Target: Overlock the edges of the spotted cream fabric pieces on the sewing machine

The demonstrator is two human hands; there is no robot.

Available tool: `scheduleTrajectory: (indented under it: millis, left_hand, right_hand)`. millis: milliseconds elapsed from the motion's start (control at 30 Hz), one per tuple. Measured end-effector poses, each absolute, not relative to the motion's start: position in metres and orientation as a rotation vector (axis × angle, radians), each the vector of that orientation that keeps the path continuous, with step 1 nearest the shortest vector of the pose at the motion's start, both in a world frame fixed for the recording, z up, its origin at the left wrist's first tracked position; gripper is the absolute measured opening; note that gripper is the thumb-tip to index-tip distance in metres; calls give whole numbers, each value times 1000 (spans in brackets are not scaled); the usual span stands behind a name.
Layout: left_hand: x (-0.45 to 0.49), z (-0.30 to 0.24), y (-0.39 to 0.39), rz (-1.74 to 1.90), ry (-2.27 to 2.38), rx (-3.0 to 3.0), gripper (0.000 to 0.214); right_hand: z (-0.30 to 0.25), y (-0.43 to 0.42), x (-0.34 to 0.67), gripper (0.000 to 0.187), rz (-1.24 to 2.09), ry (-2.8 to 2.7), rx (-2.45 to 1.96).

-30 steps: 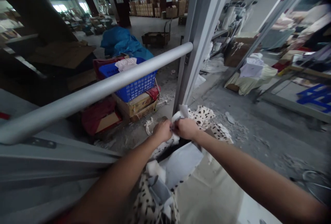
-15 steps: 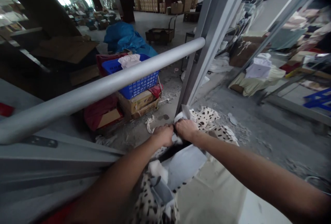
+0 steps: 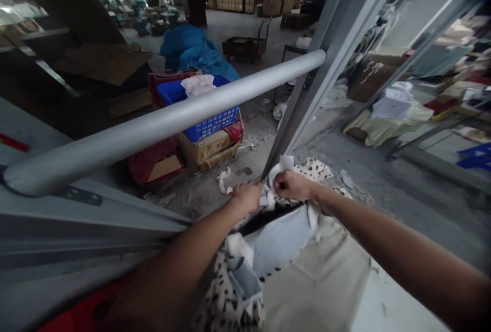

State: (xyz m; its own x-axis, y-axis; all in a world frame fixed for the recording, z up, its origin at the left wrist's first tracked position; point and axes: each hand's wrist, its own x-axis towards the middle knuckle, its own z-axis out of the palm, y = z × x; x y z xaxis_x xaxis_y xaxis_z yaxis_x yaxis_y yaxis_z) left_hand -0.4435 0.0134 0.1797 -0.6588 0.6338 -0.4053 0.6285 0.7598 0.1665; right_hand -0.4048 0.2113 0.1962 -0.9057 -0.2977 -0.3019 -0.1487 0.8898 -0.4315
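left hand, just beside the metal post, hides its grasp; right hand is clenched, any hold uncertain. spotted cloth lies around and just beyond the right hand. good handling probably wants short, even tugs, knuckles kept off the post.

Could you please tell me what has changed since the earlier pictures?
The right hand has moved right, away from the left hand, leaving a gap between them; whether either let go of anything is unclear. The blue basket still sits on the cardboard boxes, and spotted cloth still lies about the hands.
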Motion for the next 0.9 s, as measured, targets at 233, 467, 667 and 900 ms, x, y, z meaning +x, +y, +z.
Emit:
scheduleTrajectory:
  millis: [233, 467, 667, 900]
  left_hand:
    - [-444, 179, 14, 36, 2507, 944, 72]
    - [-447, 178, 15, 35, 2492, 920, 71]
    - [-444, 179, 15, 33, 2498, 932, 68]
    - [-444, 176, 16, 19, 2511, 927, 66]
  right_hand:
    - [208, 203, -409, 22, -481, 2715, -146]
    - [211, 165, -401, 27, -174, 2748, 107]
    - [225, 171, -428, 35, -125, 2758, 137]
    - [230, 154, -419, 40, -128, 2717, 39]
